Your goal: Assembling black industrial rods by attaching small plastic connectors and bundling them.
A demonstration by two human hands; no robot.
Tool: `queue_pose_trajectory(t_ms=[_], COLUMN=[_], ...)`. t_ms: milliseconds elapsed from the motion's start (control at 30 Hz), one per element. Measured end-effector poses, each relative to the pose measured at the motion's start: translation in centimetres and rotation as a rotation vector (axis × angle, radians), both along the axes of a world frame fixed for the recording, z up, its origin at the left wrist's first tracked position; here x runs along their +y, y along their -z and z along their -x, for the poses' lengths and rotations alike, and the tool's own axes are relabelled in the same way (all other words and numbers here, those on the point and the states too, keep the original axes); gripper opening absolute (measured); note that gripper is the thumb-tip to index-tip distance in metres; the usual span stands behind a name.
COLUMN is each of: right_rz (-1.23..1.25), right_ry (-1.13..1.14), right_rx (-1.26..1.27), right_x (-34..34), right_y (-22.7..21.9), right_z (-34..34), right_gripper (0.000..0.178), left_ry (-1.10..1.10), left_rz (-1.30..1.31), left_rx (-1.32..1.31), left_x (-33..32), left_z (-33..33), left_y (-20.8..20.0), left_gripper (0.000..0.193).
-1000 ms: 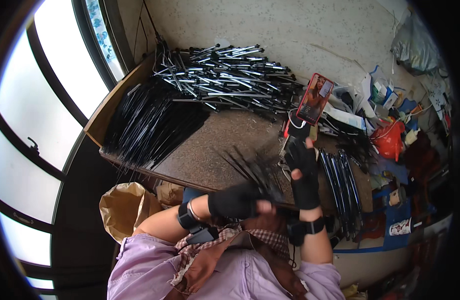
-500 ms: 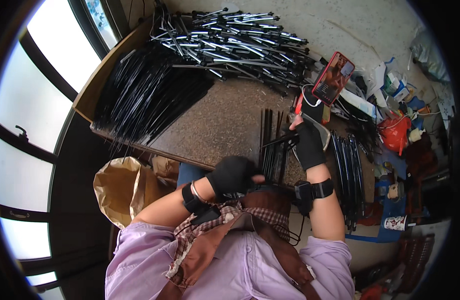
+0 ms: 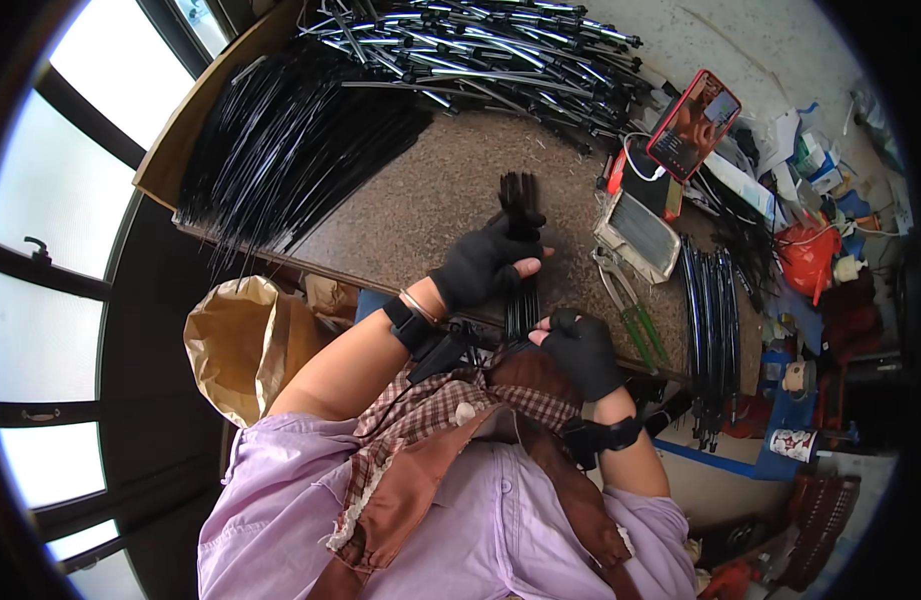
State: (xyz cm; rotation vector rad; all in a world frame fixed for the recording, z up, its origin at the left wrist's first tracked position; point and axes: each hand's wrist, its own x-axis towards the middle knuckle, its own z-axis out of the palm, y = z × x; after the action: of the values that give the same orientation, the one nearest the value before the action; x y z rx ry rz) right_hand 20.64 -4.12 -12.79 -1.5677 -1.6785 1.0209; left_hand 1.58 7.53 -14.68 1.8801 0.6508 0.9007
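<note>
A bundle of thin black rods (image 3: pixel 521 305) stands lengthwise at the table's front edge, its far end fanned slightly. My left hand (image 3: pixel 477 265), in a black fingerless glove, is closed round the middle of this bundle, thumb on the right side. Close by its lower end is my right hand (image 3: pixel 580 352), gloved the same way, with thumb and forefinger pinched together. Whatever lies between those fingertips is too small to make out. Green-handled pliers (image 3: pixel 630 310) lie on the table just beyond the right hand.
A large heap of black rods (image 3: pixel 290 150) covers the table's left, with silver-shafted rods (image 3: pixel 480 50) behind. At right are a grey rectangular tray (image 3: pixel 637 238), a propped phone (image 3: pixel 694 125) on a white cable and more dark rods (image 3: pixel 710 335). A paper sack (image 3: pixel 245 360) stands lower left.
My left hand has moved forward onto the bundle. The right hand has come back toward me from beside the tray, where it held several rods, uncovering the pliers. The view has shifted slightly.
</note>
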Motion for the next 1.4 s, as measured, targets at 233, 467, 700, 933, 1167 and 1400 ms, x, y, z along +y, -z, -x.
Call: queue_pose_trajectory(t_ms=[233, 467, 700, 933, 1167, 1400], right_rz=[-0.031, -0.768, -0.841, -0.366, 0.371, 0.273], right_ry=[0.295, 1.124, 0.561, 0.234, 0.253, 0.345], right_rx=[0.104, -0.050, 0.091, 0.109, 0.254, 0.401], right_x=[-1.8, -2.7, 9.0, 7.8, 1.1, -0.4], right_y=[-1.0, -11.4, -14.4, -9.7, -1.8, 0.5], right_z=[0.2, -5.3, -2.5, 4.0, 4.0, 1.2], right_gripper=[0.012, 0.030, 0.029, 0.023, 0.016, 0.013], left_ry=[0.005, -0.010, 0.046, 0.002, 0.028, 0.155], left_rz=[-0.298, -0.441, -0.341, -0.290, -0.323, -0.257], left_rx=[0.186, 0.201, 0.130, 0.103, 0.070, 0.008], left_x=[-0.8, -0.3, -0.6, -0.5, -0.7, -0.2], left_z=[-0.1, -0.5, -0.3, 0.7, 0.6, 3.4], left_y=[-0.5, 0.2, -1.1, 0.0, -1.1, 1.2], left_gripper=[0.032, 0.030, 0.027, 0.029, 0.027, 0.026])
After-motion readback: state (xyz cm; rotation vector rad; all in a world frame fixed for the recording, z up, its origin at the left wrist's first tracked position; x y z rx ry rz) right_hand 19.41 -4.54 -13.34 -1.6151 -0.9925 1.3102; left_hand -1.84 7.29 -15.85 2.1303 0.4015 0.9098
